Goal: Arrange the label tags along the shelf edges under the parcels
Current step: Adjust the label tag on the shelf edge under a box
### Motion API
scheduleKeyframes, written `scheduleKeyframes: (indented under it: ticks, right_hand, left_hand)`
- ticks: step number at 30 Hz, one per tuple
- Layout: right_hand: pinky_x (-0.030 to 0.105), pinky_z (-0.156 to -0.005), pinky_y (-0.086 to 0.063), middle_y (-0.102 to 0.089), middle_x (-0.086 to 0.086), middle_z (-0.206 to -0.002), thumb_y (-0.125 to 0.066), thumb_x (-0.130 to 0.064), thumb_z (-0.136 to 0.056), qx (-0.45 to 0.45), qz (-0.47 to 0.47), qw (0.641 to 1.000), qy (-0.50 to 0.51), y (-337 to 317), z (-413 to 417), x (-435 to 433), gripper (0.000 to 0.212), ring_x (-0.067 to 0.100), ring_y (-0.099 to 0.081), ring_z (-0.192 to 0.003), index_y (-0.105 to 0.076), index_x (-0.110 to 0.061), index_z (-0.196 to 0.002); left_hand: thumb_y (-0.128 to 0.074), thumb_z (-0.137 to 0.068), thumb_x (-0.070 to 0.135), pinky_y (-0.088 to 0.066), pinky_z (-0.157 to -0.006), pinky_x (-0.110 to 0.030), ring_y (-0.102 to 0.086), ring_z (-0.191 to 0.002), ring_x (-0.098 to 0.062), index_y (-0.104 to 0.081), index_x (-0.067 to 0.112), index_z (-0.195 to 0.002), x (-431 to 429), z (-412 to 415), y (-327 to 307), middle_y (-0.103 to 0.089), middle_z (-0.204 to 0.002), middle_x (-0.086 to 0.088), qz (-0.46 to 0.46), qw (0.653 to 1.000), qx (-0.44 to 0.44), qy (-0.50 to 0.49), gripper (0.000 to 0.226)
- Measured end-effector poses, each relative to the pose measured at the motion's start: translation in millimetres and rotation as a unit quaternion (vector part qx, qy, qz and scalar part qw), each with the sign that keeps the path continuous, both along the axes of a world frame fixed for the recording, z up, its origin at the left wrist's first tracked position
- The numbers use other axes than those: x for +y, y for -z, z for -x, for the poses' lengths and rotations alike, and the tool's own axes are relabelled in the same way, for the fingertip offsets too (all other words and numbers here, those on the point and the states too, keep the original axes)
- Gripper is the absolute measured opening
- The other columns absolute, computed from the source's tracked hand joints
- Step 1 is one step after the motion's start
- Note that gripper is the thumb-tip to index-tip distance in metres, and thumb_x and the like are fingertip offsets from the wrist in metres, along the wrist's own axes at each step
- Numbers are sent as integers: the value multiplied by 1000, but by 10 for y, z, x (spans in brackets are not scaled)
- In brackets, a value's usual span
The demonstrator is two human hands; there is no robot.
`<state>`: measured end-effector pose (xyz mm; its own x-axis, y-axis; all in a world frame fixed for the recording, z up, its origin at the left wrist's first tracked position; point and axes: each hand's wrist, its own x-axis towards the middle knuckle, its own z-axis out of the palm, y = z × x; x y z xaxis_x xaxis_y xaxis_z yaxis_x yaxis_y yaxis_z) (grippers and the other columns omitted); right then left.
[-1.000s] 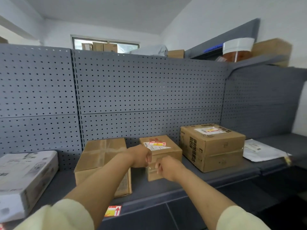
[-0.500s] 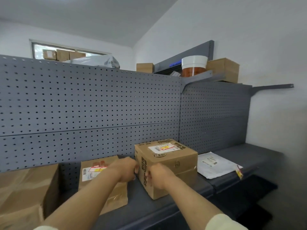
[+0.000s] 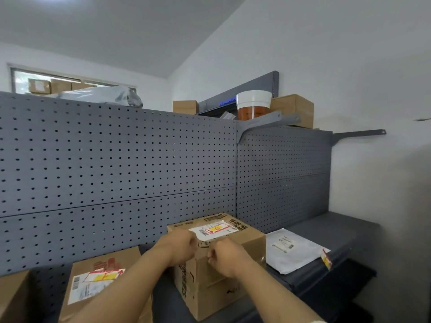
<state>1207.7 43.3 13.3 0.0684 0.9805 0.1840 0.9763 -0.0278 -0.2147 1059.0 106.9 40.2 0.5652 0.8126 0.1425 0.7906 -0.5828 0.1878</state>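
Beyond both hands, now the taller parcel (image 3: 217, 259), no longer the flat one; left hand (image 3: 180, 248) and right hand (image 3: 225, 258) fisted, contents indiscernible; tag (image 3: 326, 259) rightward.

A: Back panel (image 3: 140, 159)? 
B: Dark grey, dotted with rows of small holes. 
A: Parcel (image 3: 224, 264)? 
B: Brown cardboard; white label (image 3: 213, 230) marked in red and yellow. 
A: Flat mailer (image 3: 293, 250)? 
B: White, black print. 
A: Tag (image 3: 326, 261) at shelf (image 3: 338, 231) edge? 
B: Red and yellow; shelf dark grey. 
A: Container (image 3: 253, 106) on top? 
B: White over orange.
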Motion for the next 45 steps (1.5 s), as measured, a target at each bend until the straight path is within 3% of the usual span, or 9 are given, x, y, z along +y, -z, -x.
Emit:
scheduleKeyframes:
  ticks: [9, 13, 20, 23, 27, 33, 36, 41, 45]
  right_hand:
    - [39, -82, -57, -70, 0, -98, -52, -20, -91, 109, -65, 992, 1, -96, -537, 274, 16, 18, -63, -92, -68, -21, -95]
    - [39, -85, -57, -69, 0, -103, -54, -22, -91, 77, -66, 995, 12, -169, -883, 547, 15, 20, -63, -93, -68, -25, -96]
    - [42, -110, -39, -46, 6, -144, -49, -27, -97, 16, -22, 999, -42, -103, -1008, 1012, 37, 26, -44, -129, -55, -21, -133]
    - [41, -114, -33, -38, 10, -150, -41, -33, -101, -2, 27, 997, -71, -39, -923, 1114, 44, 30, -38, -135, -46, -18, -142]
    - [44, -112, -34, -38, 11, -147, -36, -39, -103, -22, 50, 996, -76, 21, -893, 1167, 45, 31, -40, -132, -48, -18, -140]
    - [40, -93, -46, -55, 14, -128, -39, -37, -102, 0, 24, 997, -79, -49, -934, 996, 41, 30, -54, -110, -64, -10, -119]
    - [33, -77, -41, -57, 13, -124, -41, -39, -101, 1, 10, 997, -70, -100, -974, 852, 40, 29, -56, -106, -65, -13, -118]
    - [33, -76, -47, -63, 8, -121, -44, -37, -100, 19, -5, 999, -35, -75, -991, 619, 34, 24, -57, -105, -67, -16, -114]
    - [19, -51, -25, -68, 0, -111, -49, -34, -98, 36, -41, 998, 21, 3, -931, 497, 26, 12, -52, -84, -69, -22, -109]
  left_hand:
    - [-47, -94, 12, -52, -83, -32, -62, -104, -19, -64, 25, -109, 422, -530, -34, -63, -120, 1, -43, 999, 24, -4, 27]
    - [-44, -95, 10, -50, -76, -32, -64, -98, -24, -64, 22, -111, 621, -788, -58, -65, -116, -3, -62, 997, 53, -16, 29]
    - [-40, -95, 13, -48, -71, -34, -63, -89, -25, -65, 13, -102, 910, -914, -71, -67, -102, -5, -72, 994, 61, -59, 26]
    - [-39, -96, 13, -44, -68, -32, -57, -81, -24, -65, 11, -102, 962, -858, -62, -67, -103, -8, -65, 992, 68, -79, 27]
    - [-40, -97, 14, -50, -79, -35, -64, -97, -26, -64, 12, -108, 981, -813, -53, -66, -109, -8, -60, 991, 77, -91, 26]
    - [-40, -96, 11, -49, -74, -34, -63, -91, -25, -63, 13, -106, 930, -830, 5, -64, -103, -6, -79, 987, 113, -83, 25]
    - [-43, -96, 14, -48, -74, -34, -56, -84, -24, -63, 13, -107, 852, -864, 9, -58, -97, -3, -92, 985, 124, -73, 23]
    - [-43, -97, 15, -53, -82, -37, -63, -97, -26, -65, 15, -107, 684, -904, 35, -65, -111, -6, -90, 988, 115, -50, 24]
    - [-42, -97, 18, -52, -81, -38, -61, -95, -25, -65, 13, -104, 571, -859, 100, -64, -109, -8, -101, 988, 117, -17, 24]
